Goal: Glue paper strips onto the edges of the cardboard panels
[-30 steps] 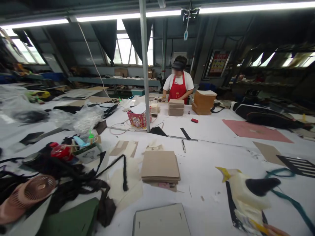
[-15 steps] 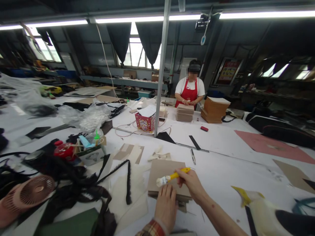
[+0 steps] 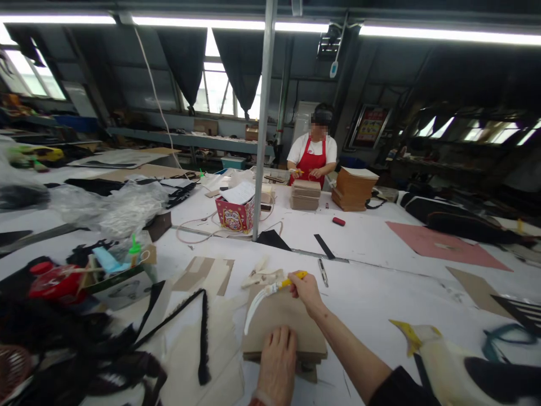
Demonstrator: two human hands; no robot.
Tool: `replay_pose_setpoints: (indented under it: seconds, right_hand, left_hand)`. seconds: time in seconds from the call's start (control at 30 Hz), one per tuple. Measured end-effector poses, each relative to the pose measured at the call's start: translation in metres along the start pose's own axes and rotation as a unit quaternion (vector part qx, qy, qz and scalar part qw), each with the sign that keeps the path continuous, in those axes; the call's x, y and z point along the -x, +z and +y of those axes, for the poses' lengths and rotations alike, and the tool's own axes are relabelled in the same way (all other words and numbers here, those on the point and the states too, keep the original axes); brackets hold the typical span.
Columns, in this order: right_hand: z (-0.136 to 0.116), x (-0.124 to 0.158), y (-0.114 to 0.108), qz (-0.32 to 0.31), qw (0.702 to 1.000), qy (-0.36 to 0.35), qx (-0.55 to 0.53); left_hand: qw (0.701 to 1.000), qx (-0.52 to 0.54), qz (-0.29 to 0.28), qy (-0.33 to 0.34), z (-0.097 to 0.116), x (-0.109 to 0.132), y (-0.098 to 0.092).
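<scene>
A paintbrush with a yellow handle (image 3: 284, 282) is gripped in my right hand (image 3: 307, 294). Its bristles touch the far left part of a stack of grey-brown cardboard sheets (image 3: 274, 316). A wet white streak of what looks like glue (image 3: 252, 313) curves along the sheet's left side from the bristles. My left hand (image 3: 278, 358) lies flat on the near edge of the stack, fingers stretched forward. Cream fabric scraps (image 3: 262, 275) lie just beyond the stack, and a pen (image 3: 323, 273) rests to its right.
A metal pole (image 3: 262, 124) rises from the table beside a pink box (image 3: 235, 214). Across the table, a person in a red apron (image 3: 310, 158) stands behind stacked boards (image 3: 305, 195). A yellow-spouted white bottle (image 3: 443, 355) lies at right; black straps (image 3: 203, 338) and a red bottle (image 3: 54, 285) are left.
My right hand has moved the brush toward the far left of the top sheet, and a white streak now shows there. My left hand stays on the near edge. The view has shifted right.
</scene>
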State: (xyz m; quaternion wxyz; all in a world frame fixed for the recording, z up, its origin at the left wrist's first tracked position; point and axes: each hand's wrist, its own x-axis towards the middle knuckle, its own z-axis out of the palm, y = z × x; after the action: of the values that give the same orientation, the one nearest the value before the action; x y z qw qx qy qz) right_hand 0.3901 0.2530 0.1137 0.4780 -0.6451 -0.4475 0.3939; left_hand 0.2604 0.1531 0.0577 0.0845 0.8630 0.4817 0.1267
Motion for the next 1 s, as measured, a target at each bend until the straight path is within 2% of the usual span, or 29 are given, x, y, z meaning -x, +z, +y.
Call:
replay_pose_setpoints:
  seconds: [0.1,0.23,0.3,0.37,0.4,0.43,0.47,0.5,0.6,0.67,0.77,0.87,0.93,1.0]
  right_hand:
    - [0.002,0.002,-0.04,0.027,0.999,-0.017,0.038]
    - [-0.004,0.031,-0.084,0.038,0.991,-0.079,0.099]
    - [-0.008,0.056,-0.094,-0.023,0.972,-0.155,0.174]
    - [-0.013,0.083,-0.098,-0.116,0.92,-0.242,0.286]
    - [-0.016,0.097,-0.099,-0.153,0.891,-0.269,0.331]
    - [-0.02,0.109,-0.103,-0.179,0.877,-0.273,0.354]
    - [-0.024,0.121,-0.108,-0.19,0.884,-0.254,0.345]
    - [-0.028,0.131,-0.115,-0.19,0.905,-0.219,0.311]
    - [-0.035,0.16,-0.145,-0.118,0.981,-0.099,0.117]
    - [-0.031,0.181,-0.167,-0.019,0.998,-0.06,-0.016]
    - [-0.013,0.217,-0.191,0.123,0.978,-0.045,-0.159]
    - [0.011,0.25,-0.199,0.207,0.951,-0.025,-0.229]
    - [0.025,0.268,-0.195,0.223,0.95,-0.003,-0.218]
    - [0.035,0.284,-0.183,0.214,0.959,0.017,-0.184]
  left_hand:
    - [1.0,0.001,-0.012,0.005,0.0,-0.004,-0.007]
    - [1.0,0.003,-0.011,0.011,0.001,-0.005,-0.012]
    - [1.0,0.006,-0.023,0.009,0.002,-0.007,-0.015]
    - [0.999,0.01,-0.04,0.014,0.002,-0.01,-0.018]
    - [0.999,0.011,-0.048,0.018,0.002,-0.012,-0.021]
    - [0.998,0.01,-0.054,0.021,0.002,-0.013,-0.023]
    - [0.998,0.008,-0.058,0.025,0.002,-0.015,-0.026]
    - [0.998,0.006,-0.062,0.031,0.002,-0.016,-0.029]
    - [0.996,0.0,-0.072,0.058,0.005,-0.017,-0.038]
    - [0.993,-0.003,-0.081,0.081,0.008,-0.016,-0.043]
    - [0.99,-0.016,-0.099,0.104,0.011,-0.018,-0.05]
    - [0.987,-0.03,-0.087,0.134,0.008,-0.025,-0.066]
    - [0.988,-0.025,-0.027,0.151,0.005,-0.027,-0.089]
    - [0.988,0.012,0.074,0.132,0.003,-0.02,-0.118]
